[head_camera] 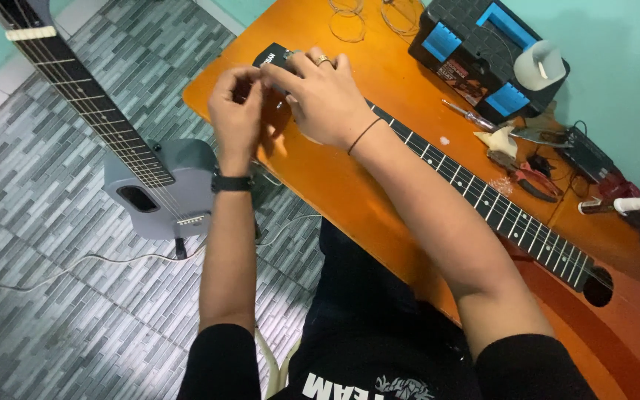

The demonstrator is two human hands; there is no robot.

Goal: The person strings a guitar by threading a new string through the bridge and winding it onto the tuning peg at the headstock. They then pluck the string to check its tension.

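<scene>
I see my left hand [236, 111] and right hand [325, 96] pinched together over the guitar headstock [270, 55], just beyond my fingertips; what they pinch I cannot tell. Beneath them, a string could slip free under tension.

1. A small home guitar-repair workshop: an orange tabletop [409, 67] carries a guitar neck [483, 194].
2. At 1 o'clock, a black-and-blue toolbox [475, 52]; at 3 o'clock, pliers [531, 180].
3. At 9 o'clock, a grey guitar [158, 187] stands on the tiled floor [53, 326].
</scene>
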